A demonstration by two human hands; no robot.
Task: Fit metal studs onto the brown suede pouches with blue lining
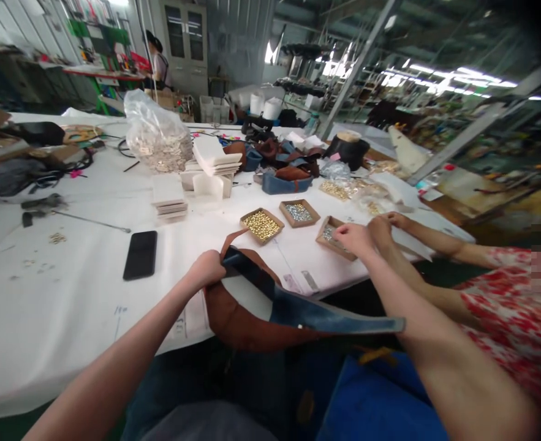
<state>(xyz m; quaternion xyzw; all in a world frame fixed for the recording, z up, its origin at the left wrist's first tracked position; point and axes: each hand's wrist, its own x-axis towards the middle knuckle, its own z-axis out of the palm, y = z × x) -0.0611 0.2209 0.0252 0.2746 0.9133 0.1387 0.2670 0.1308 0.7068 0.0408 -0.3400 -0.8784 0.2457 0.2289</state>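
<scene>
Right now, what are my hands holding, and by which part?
Left hand: the blue and brown piece, by its upper left end. Right hand: can't tell.

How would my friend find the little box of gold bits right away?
Start at the white table and find the left hand, holding a blue-and-brown piece. Just beyond that piece sits the small open box. Its shiny gold bits set it apart from the next two boxes to its right, which hold silvery ones.

Glaring ceiling strip lights (pixel 479 75), smeared right background, darkened upper-right corner; wide-angle stretching toward edges
</scene>
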